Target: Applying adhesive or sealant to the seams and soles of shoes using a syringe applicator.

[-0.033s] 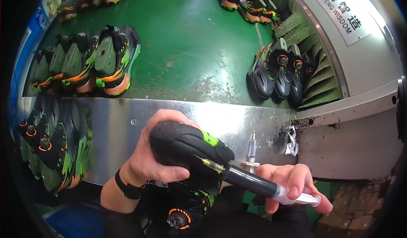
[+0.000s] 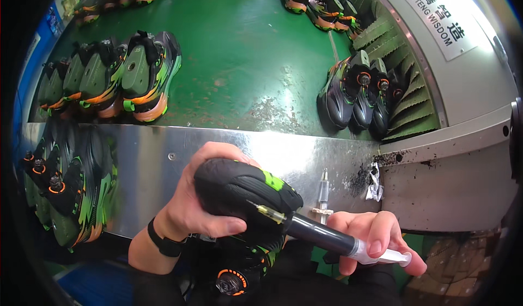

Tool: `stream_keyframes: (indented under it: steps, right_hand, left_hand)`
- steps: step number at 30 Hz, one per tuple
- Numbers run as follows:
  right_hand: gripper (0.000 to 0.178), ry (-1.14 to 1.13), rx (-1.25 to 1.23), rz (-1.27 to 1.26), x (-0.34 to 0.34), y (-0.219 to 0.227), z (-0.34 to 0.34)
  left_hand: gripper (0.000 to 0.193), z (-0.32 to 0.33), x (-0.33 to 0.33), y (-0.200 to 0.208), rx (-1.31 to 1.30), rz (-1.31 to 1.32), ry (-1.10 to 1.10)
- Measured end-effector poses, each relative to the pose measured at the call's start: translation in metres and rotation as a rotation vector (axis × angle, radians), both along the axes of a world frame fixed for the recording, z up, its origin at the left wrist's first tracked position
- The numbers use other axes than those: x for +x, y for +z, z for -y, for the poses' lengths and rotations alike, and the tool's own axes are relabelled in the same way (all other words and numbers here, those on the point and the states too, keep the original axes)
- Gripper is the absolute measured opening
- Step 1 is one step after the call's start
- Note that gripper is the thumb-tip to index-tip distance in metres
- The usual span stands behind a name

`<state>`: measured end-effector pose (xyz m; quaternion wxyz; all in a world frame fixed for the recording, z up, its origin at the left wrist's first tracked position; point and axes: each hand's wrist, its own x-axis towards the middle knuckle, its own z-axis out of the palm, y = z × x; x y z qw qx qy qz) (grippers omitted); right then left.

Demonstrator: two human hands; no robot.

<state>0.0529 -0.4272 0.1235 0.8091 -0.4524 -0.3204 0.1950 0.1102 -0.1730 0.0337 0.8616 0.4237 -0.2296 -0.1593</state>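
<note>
My left hand (image 2: 199,202) is wrapped round a black shoe (image 2: 239,189) with bright green patches, held tilted above the front of the bench. Lower on the shoe sits a round dial (image 2: 231,282) with an orange ring. Between the fingers of my right hand (image 2: 376,235) is a syringe (image 2: 321,233) filled with something black, its white plunger end pointing right. Its yellow-hubbed needle (image 2: 271,214) lies against or just over the shoe's side near my left thumb; whether the tip touches, I cannot tell.
A second syringe (image 2: 323,191) lies on the metal ledge (image 2: 147,170), beside a crumpled white scrap (image 2: 375,182). Several shoes stand on the green belt (image 2: 234,61) at left (image 2: 147,80) and right (image 2: 340,96). More shoes (image 2: 81,197) sit at the ledge's left end.
The syringe and its needle tip have shifted slightly left along the shoe. The shoe and my left hand have moved a touch; both grips look the same.
</note>
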Motion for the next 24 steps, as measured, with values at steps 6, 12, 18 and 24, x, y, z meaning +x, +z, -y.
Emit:
stream_keyframes:
  steps: [6, 12, 18, 24]
  right_hand:
    - [0.062, -0.047, 0.018, -0.062, 0.001, -0.003, -0.016]
    - [0.062, -0.074, 0.025, -0.043, 0.001, -0.005, -0.020]
    - [0.079, -0.085, 0.120, -0.004, -0.002, -0.013, -0.014]
    - [0.082, -0.123, 0.094, 0.021, -0.011, -0.022, -0.003]
  left_hand:
    - [0.077, -0.003, 0.002, 0.002, 0.050, 0.232, -0.010]
    - [0.077, -0.003, 0.000, 0.002, 0.069, 0.215, 0.031]
    - [0.078, -0.002, -0.002, 0.000, 0.066, 0.080, 0.053]
    - [0.080, -0.002, -0.001, -0.002, 0.080, -0.031, 0.094]
